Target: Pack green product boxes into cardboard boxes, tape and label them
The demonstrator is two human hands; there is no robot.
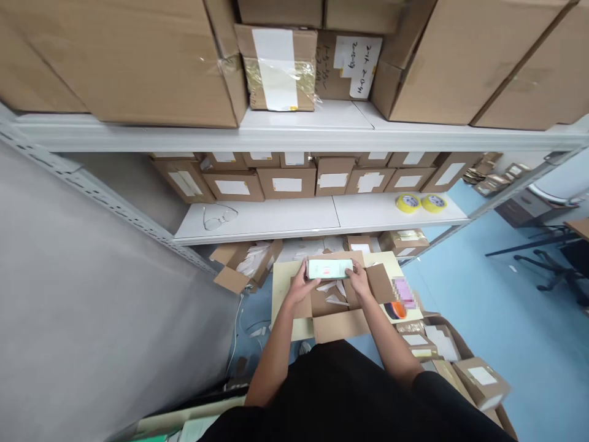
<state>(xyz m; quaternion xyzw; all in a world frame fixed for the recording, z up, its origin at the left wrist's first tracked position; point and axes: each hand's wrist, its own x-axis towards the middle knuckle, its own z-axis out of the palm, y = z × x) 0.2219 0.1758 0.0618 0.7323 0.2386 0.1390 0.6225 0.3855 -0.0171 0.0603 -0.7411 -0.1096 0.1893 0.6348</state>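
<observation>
A black short-sleeved top [340,393] leaves the forearms [385,334] and hands [300,287] bare.

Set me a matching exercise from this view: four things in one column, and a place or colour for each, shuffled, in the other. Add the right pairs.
Things:
1. Green box
2. Glasses
3. Yellow rolls
4. Floor

Place or colour:
A. Blue
B. Right end of the middle shelf
C. Between the left hand and right hand
D. Left end of the middle shelf

Pairs: 1-C, 2-D, 3-B, 4-A
</observation>
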